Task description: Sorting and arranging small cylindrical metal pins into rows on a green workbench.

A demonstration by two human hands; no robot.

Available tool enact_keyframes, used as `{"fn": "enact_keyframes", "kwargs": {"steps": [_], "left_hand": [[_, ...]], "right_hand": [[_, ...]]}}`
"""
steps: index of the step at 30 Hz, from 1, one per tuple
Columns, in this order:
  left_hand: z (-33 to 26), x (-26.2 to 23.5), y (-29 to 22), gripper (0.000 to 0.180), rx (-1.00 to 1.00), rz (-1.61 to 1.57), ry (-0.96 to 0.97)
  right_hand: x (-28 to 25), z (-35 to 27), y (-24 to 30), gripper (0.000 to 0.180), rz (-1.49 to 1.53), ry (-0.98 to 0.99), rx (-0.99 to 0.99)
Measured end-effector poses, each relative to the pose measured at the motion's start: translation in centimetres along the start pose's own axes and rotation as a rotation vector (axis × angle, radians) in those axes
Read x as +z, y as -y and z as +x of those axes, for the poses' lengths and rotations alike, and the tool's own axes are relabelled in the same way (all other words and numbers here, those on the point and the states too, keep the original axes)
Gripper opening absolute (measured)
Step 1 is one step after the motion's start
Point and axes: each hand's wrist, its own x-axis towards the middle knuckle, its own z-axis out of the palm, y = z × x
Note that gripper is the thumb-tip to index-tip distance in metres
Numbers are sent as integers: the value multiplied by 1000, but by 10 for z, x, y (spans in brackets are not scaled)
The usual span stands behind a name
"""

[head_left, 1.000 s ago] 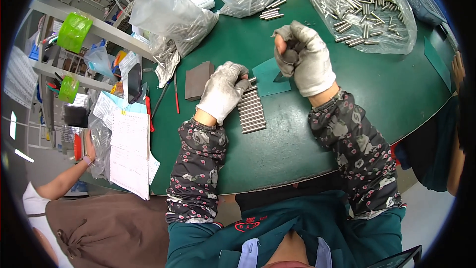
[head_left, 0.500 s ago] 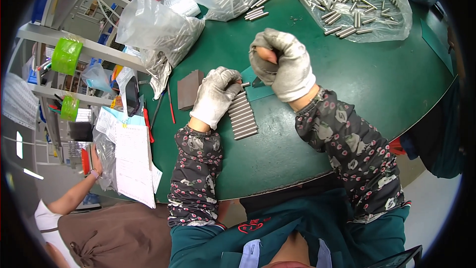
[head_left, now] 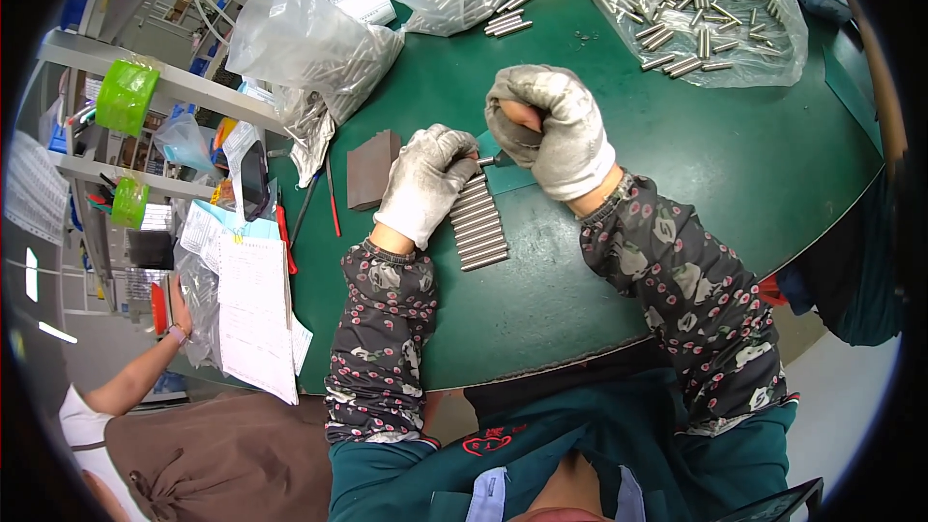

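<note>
My left hand, in a grey-white work glove, is closed with its fingertips on a short metal pin. Below those fingers lies a neat row of similar metal pins, side by side on the green table. To the right, my right hand, gloved too with a bare thumb tip showing, is curled around something mostly hidden. A dark tip shows under that hand, close to the pin's end; I cannot tell whether they touch. A teal sheet lies beneath. Left of my left hand sits a brown block.
Clear bags of metal pins stand at the back left and spread open at the back right. Loose pins lie between them. Red-handled tools and papers line the left edge. Another person's hand is at far left.
A little more of the pin shows past my left fingertips, and its end is closer to the dark tip. Both hands stay nearly in place. The view has shifted slightly.
</note>
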Motion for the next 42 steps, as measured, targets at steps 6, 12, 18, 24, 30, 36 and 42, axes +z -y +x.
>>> {"fn": "enact_keyframes", "kwargs": {"steps": [6,12,18,24,30,36,42], "left_hand": [[1,0,-1,15,-4,-6,7],[1,0,-1,14,-5,14,10],[0,-1,0,13,16,31,-3],[1,0,-1,15,27,69,5],[-5,-4,-1,15,8,-74,-76],[-7,-21,-3,14,86,14,121],[-3,-25,-23,16,71,172,145]], "right_hand": [[1,0,0,33,-6,-38,-10],[4,-1,-3,34,-58,-14,-38],[5,2,-6,35,-124,7,-42],[9,8,-6,35,-295,18,-101],[-2,-1,-3,36,-105,-42,15],[-6,-4,2,34,-33,-85,71],[-4,-8,9,33,-264,46,64]]}}
